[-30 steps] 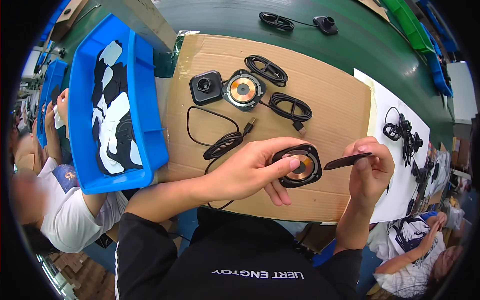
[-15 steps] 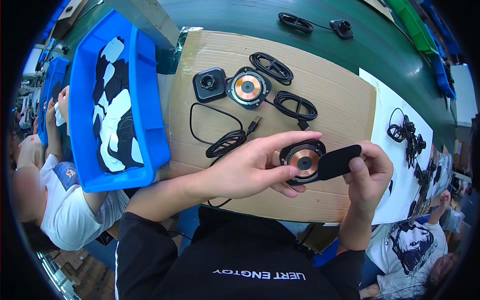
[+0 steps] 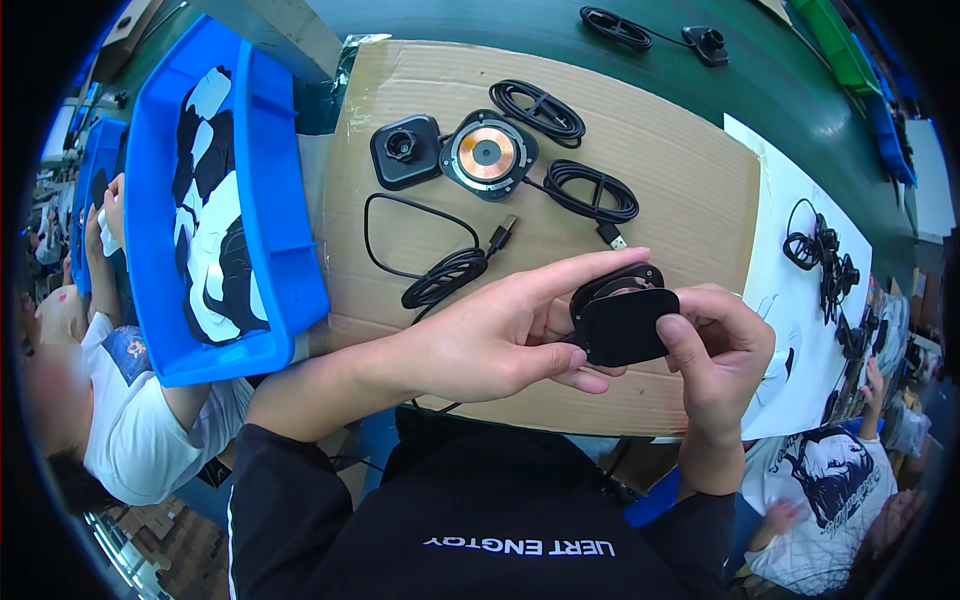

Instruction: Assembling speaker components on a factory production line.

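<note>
Cardboard [image 3: 680, 200] bears a coiled cable [image 3: 447, 277] between blue bin [image 3: 268, 160] and left hand [image 3: 510, 330].

place: assembly workshop | green workbench [image 3: 775, 95] | blue parts bin [image 3: 272, 200] | co-workers [image 3: 140, 425] either side

A green bench top [image 3: 450, 20] in a crowded workroom, as my feed gives it to me.
Far left, I make out a beige post [image 3: 290, 38] standing at the bench; toward the far right, light glares off the green surface. Along the right edge I get a pale panel [image 3: 935, 185], too distorted to call a wall. Near left, I see brown, tile-patterned floor [image 3: 200, 555] beside bright strips [image 3: 100, 548].
</note>
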Available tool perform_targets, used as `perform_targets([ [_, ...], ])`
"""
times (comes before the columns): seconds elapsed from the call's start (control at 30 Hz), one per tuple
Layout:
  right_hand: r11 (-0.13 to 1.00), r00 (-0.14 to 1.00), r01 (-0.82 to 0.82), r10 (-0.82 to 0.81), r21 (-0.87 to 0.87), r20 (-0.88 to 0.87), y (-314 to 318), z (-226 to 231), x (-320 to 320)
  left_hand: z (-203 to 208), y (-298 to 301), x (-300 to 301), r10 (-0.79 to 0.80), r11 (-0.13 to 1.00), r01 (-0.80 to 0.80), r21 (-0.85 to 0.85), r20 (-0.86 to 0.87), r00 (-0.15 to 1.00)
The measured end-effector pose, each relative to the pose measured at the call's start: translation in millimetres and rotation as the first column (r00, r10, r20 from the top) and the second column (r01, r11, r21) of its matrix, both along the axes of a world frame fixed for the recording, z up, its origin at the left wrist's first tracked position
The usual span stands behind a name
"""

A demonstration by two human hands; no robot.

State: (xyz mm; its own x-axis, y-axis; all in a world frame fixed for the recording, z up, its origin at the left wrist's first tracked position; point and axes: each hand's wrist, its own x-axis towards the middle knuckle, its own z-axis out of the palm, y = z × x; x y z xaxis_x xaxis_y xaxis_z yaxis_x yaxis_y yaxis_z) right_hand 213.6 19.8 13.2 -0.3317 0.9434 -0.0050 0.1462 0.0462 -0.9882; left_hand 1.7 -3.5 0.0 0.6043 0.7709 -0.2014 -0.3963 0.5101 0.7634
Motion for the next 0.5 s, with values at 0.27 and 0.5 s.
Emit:
perform_targets([
  [0.27, 0.999, 1.000, -0.003, 0.003, 0.044, -0.022, 0.5, -6.0, -1.0, -2.0, -0.7, 1.1, 0.008, 1.000, -0.008, 0.012, 0.022, 1.000],
  [0.5, 0.996, 0.999, -0.013, 0.015, 0.092, -0.028, 1.5, -10.3, -0.6, 0.0, 0.1, -0.3, 0.000, 1.000, 0.002, -0.030, 0.038, 0.999],
])
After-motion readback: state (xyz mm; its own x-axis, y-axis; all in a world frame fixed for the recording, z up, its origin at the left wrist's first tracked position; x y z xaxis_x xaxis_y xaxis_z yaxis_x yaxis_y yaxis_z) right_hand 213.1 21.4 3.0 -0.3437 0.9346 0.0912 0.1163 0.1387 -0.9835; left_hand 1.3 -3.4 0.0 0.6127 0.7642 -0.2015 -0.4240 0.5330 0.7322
